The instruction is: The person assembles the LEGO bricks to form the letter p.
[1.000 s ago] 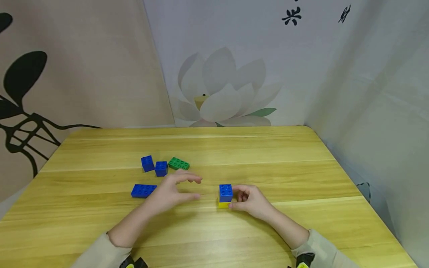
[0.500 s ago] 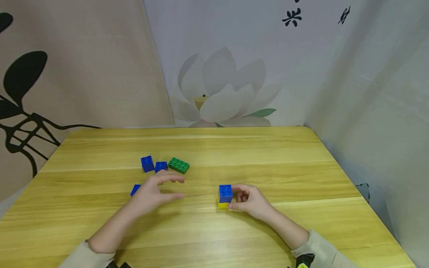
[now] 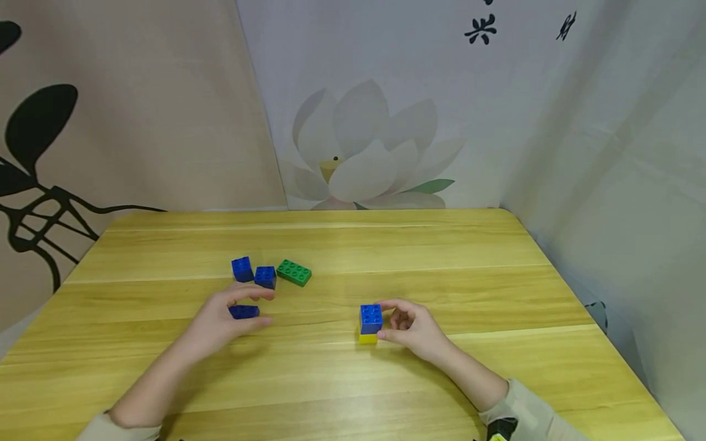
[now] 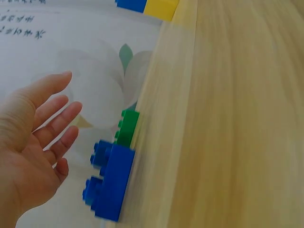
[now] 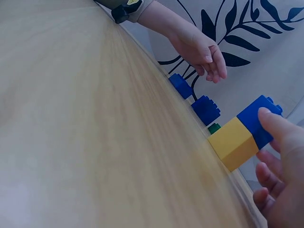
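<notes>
My left hand [image 3: 217, 318] hovers above a long blue brick [image 3: 244, 312] at the left of the table, thumb and fingers spread apart with nothing between them. Part of that brick is hidden behind the hand in the head view. In the left wrist view, the palm and fingers stand clear of the long brick [image 4: 114, 183]. My right hand [image 3: 416, 329] holds a square blue brick [image 3: 371, 318] between thumb and index finger. It sits on top of a yellow brick [image 3: 368, 339], forming an upright stack on the table; the right wrist view shows the thumb on the blue brick [image 5: 254, 118].
Behind the left hand lie two square blue bricks, one [image 3: 242, 269] farther left and one [image 3: 265, 277] beside a green brick [image 3: 294, 272]. The wooden table [image 3: 353, 392] backs onto a printed cloth [image 3: 386, 49] with a lotus.
My left hand has moved left and come over the long blue brick, fingers still spread. The right hand and the blue and yellow stack have stayed in place.
</notes>
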The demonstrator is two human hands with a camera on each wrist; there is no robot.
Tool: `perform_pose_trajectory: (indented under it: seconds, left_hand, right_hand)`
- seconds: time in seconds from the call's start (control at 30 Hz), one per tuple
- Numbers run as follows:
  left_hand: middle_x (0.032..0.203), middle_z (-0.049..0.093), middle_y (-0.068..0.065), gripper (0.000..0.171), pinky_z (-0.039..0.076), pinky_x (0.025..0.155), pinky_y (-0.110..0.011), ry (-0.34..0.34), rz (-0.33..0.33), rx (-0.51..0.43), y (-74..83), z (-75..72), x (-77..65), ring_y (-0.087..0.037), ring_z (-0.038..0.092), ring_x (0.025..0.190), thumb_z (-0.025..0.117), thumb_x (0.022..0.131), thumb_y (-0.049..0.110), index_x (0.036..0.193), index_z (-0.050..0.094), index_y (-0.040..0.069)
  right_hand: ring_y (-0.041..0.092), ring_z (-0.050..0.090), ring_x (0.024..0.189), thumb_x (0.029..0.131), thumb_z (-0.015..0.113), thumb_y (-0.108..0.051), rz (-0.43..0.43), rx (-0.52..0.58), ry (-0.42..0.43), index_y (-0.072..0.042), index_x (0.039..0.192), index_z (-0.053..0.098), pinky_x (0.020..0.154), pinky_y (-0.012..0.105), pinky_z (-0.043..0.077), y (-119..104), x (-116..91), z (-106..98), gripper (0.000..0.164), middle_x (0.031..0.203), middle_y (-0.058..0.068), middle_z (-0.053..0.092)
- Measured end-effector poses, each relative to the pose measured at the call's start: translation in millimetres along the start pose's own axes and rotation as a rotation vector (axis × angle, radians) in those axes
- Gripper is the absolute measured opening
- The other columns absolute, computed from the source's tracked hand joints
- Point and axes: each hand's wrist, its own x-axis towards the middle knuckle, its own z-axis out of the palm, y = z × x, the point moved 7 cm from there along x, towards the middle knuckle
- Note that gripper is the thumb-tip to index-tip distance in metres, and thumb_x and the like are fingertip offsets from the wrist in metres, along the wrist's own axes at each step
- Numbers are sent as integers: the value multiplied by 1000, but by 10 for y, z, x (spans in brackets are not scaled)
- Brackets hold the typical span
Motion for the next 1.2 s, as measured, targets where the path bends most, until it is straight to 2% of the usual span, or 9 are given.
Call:
perform_pose_trajectory:
  seconds: [0.17, 0.4, 0.53, 0.9, 1.2]
  left_hand:
    - [134, 53, -14, 43, 26, 96, -67, -9, -54, 17, -117, -105, -81, -38, 40, 127, 77, 83, 25, 121, 65, 10]
    - [131, 55, -13, 44, 28, 93, -66, -3, -50, 49, -286, -269, -159, -39, 41, 124, 76, 84, 22, 124, 63, 8]
    - [132, 54, -16, 47, 25, 94, -68, -16, -68, 50, -384, -340, -184, -41, 39, 125, 76, 84, 21, 126, 61, 6]
    - [135, 50, -20, 54, 21, 93, -73, -70, -99, 32, -598, -395, -193, -46, 34, 128, 75, 84, 23, 130, 56, 1]
    - [135, 49, -22, 53, 21, 94, -73, -85, -157, 26, -774, -401, -210, -48, 31, 129, 75, 84, 25, 129, 58, 2]
  right_hand:
    - [12, 48, 66, 77, 78, -1, -44, 23, 29, 2, 119, 62, 56, 21, 39, -43, -10, -22, 45, 76, 4, 55]
    - [11, 49, 67, 77, 76, 5, -92, 46, 46, 5, 119, 61, 56, 20, 39, -109, -13, -27, 45, 78, 7, 56]
    - [11, 50, 67, 77, 76, 4, -110, 60, 50, 5, 118, 61, 56, 20, 40, -128, -15, -35, 43, 78, 7, 57]
    - [11, 50, 67, 79, 77, -4, -163, 42, 73, 1, 114, 64, 56, 22, 41, -99, -20, -68, 38, 76, 4, 58]
    - [12, 50, 67, 79, 74, 4, -107, 45, 82, 2, 115, 64, 56, 21, 39, -112, -21, -61, 37, 77, 7, 58]
